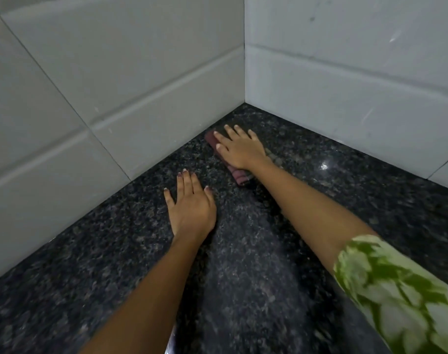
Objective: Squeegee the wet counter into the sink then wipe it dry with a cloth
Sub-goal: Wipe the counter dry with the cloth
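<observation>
A dark speckled granite counter (320, 190) runs into a corner between two tiled walls. My right hand (239, 148) lies flat with spread fingers on a dark red cloth (239, 176), pressing it onto the counter close to the corner. The cloth shows past my fingertips and below my wrist; the rest is hidden under the hand. My left hand (191, 204) rests flat on the bare counter nearer to me, fingers apart, holding nothing. No squeegee and no sink are in view.
White tiled walls (115, 85) rise at the left and at the back right, meeting in a corner (244, 100). A bright glint (323, 166) shows on the counter at the right. A shiny metal edge (171, 341) peeks in at the bottom.
</observation>
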